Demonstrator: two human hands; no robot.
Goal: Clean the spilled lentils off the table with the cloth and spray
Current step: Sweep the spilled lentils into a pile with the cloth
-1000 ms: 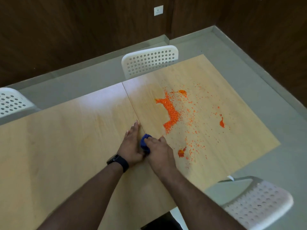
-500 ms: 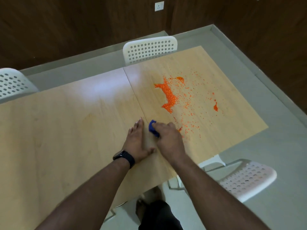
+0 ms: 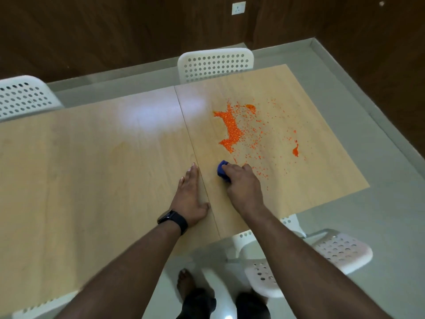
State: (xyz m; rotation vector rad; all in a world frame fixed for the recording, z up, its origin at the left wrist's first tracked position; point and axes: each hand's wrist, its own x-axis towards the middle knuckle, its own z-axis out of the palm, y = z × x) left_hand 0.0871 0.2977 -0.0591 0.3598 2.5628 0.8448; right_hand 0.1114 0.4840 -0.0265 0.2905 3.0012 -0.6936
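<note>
Nearest the camera, a bare foot (image 3: 185, 280) stood on the floor beside a white chair (image 3: 331, 252). On the table (image 3: 92, 162), the left hand (image 3: 190, 196) lay flat, fingers straight, holding nothing, a watch (image 3: 173, 220) on its wrist. Just beside it, the right hand (image 3: 243, 187) gripped the blue cloth (image 3: 222, 173), pressed to the wood. Beyond, the lentils (image 3: 232, 132) sprawled in an orange heap with scattered grains reaching the knuckles. Farther back, another chair (image 3: 216, 65) was at the far edge.

Walls: you face dark wood panelling (image 3: 115, 31) with a white socket (image 3: 238, 8).
Floor: grey-green, glossy (image 3: 391, 226).
Furniture: two butted pale wood tables (image 3: 92, 169); white perforated chairs (image 3: 216, 64) around them.
</note>
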